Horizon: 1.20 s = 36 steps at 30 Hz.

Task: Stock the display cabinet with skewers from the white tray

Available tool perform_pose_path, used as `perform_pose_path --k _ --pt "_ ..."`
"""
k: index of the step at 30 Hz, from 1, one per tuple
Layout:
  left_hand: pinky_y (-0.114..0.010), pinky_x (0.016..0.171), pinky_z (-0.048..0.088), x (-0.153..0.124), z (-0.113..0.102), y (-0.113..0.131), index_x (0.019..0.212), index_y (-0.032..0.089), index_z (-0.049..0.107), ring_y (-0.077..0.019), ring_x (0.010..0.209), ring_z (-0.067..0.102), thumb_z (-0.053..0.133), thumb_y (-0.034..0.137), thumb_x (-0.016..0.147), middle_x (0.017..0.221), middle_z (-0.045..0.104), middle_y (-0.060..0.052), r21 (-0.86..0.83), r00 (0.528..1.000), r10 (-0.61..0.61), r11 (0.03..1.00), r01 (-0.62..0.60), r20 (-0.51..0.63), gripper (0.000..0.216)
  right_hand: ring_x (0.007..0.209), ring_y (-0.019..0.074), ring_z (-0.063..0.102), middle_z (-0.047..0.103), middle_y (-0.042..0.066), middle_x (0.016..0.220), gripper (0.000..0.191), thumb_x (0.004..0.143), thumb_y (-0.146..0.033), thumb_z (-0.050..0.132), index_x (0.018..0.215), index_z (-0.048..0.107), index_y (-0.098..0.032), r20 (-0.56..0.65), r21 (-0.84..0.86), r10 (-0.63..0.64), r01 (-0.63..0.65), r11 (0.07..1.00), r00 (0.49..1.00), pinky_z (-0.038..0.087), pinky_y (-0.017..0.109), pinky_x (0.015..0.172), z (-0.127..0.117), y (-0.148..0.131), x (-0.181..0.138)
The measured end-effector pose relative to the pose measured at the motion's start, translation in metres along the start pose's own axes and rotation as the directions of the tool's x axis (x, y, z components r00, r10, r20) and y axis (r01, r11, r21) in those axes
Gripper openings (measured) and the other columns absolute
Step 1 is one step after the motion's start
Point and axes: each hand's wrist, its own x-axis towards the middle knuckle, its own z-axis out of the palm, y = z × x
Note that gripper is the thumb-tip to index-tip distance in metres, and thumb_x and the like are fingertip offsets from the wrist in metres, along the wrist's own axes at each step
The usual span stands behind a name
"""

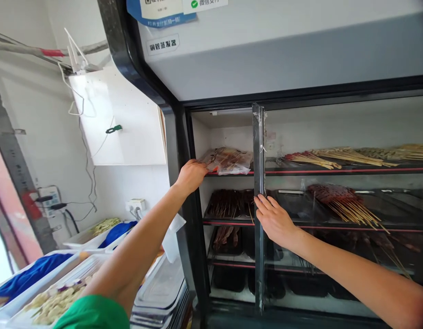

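My left hand (191,177) reaches into the open left side of a display fridge, its fingers closed at the near-left edge of a clear plastic bag of skewers (228,160) on the top shelf. The thumb is mostly hidden. My right hand (275,219) lies with fingers stretched out against the dark upright frame of the sliding glass door (259,256). Behind the glass, a bundle of red meat skewers (335,196) rests on the second shelf. More skewers (310,159) line the top shelf.
Black trays of dark skewers (225,204) fill the lower shelves. At lower left, white containers hold pale cut vegetables (64,297) and blue cloth (33,276). Stacked metal trays (160,285) stand beside the fridge's black post (179,160). A white wall cabinet (118,123) hangs at left.
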Motion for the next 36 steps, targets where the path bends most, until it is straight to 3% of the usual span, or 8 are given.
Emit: perform_pose_path --k 6,9,13,17,22,25,31,36 --pt "-0.045 0.107 0.042 -0.010 -0.001 0.009 0.135 0.017 0.059 -0.0284 0.130 0.053 0.032 0.015 0.099 0.140 0.059 -0.014 -0.030 0.979 0.027 0.999 -0.034 -0.202 0.044 0.130 0.0341 0.052 0.068 0.018 0.117 0.028 0.090 -0.005 0.051 0.098 0.077 -0.007 -0.001 -0.048 -0.061 0.061 0.997 0.998 0.042 0.050 0.110 0.002 0.005 -0.002" --pt "-0.047 0.114 0.036 -0.009 0.007 0.023 0.150 0.021 0.043 -0.0277 0.143 0.040 0.031 0.008 0.097 0.156 0.041 -0.012 -0.055 0.976 0.133 0.988 -0.145 -0.171 0.056 0.130 0.0317 0.052 0.068 0.017 0.118 0.030 0.091 -0.004 0.049 0.099 0.077 -0.009 -0.025 -0.085 -0.092 0.090 0.992 0.995 0.043 0.047 0.107 0.002 0.010 -0.005" --pt "-0.048 0.118 0.030 -0.007 0.016 0.034 0.149 0.019 0.044 -0.0278 0.140 0.044 0.037 0.009 0.095 0.153 0.047 -0.012 -0.079 0.992 0.100 0.991 -0.107 -0.083 0.055 0.127 0.0298 0.053 0.068 0.016 0.115 0.031 0.094 -0.004 0.046 0.098 0.076 -0.010 -0.011 -0.102 -0.151 0.149 0.984 0.988 0.046 0.046 0.100 -0.001 0.016 -0.003" --pt "-0.047 0.123 0.021 -0.017 0.021 0.032 0.148 0.014 0.043 -0.0264 0.143 0.039 0.036 0.015 0.098 0.150 0.050 -0.014 -0.129 0.973 0.043 0.989 -0.074 -0.225 0.050 0.124 0.0302 0.054 0.069 0.016 0.110 0.030 0.093 -0.003 0.047 0.095 0.076 -0.010 0.014 -0.065 -0.144 0.144 0.987 0.990 0.046 0.045 0.098 -0.003 0.017 -0.001" --pt "-0.046 0.110 0.039 -0.026 0.030 0.019 0.142 0.014 0.050 -0.0285 0.129 0.054 0.044 0.020 0.098 0.140 0.059 -0.015 -0.224 0.974 -0.038 0.975 -0.013 -0.225 0.045 0.120 0.0287 0.057 0.069 0.014 0.105 0.027 0.093 -0.006 0.050 0.086 0.075 -0.013 0.153 0.018 -0.065 0.063 0.998 0.986 0.047 0.042 0.093 -0.016 0.011 0.008" --pt "-0.051 0.103 0.041 -0.011 0.023 0.014 0.134 0.015 0.057 -0.0323 0.116 0.059 0.045 0.022 0.097 0.122 0.068 -0.016 -0.167 0.976 -0.071 0.985 0.036 -0.207 0.039 0.098 0.0272 0.064 0.070 0.011 0.092 0.023 0.095 -0.017 0.055 0.083 0.074 -0.014 0.255 0.138 0.056 -0.094 0.986 0.965 0.049 0.041 0.083 -0.038 0.015 0.032" --pt "-0.048 0.102 0.041 0.037 -0.015 -0.002 0.093 0.014 0.073 -0.0312 0.103 0.062 0.040 0.011 0.093 0.090 0.071 -0.014 -0.188 0.987 -0.140 0.974 0.123 -0.075 0.033 0.115 0.0266 0.057 0.066 0.014 0.119 0.025 0.099 -0.026 0.055 0.116 0.068 -0.012 -0.056 0.232 0.180 -0.162 0.959 0.982 0.046 0.040 0.096 -0.080 0.041 0.123" --pt "-0.031 0.085 0.050 0.043 -0.030 -0.016 0.122 0.017 0.068 -0.0250 0.101 0.067 0.052 0.030 0.094 0.109 0.074 -0.008 -0.328 0.986 -0.165 0.931 0.161 0.016 0.035 0.114 0.0307 0.060 0.068 0.017 0.116 0.028 0.088 -0.022 0.070 0.113 0.069 -0.009 0.208 0.170 0.099 -0.135 0.976 0.973 0.044 0.043 0.099 -0.081 0.046 0.178"
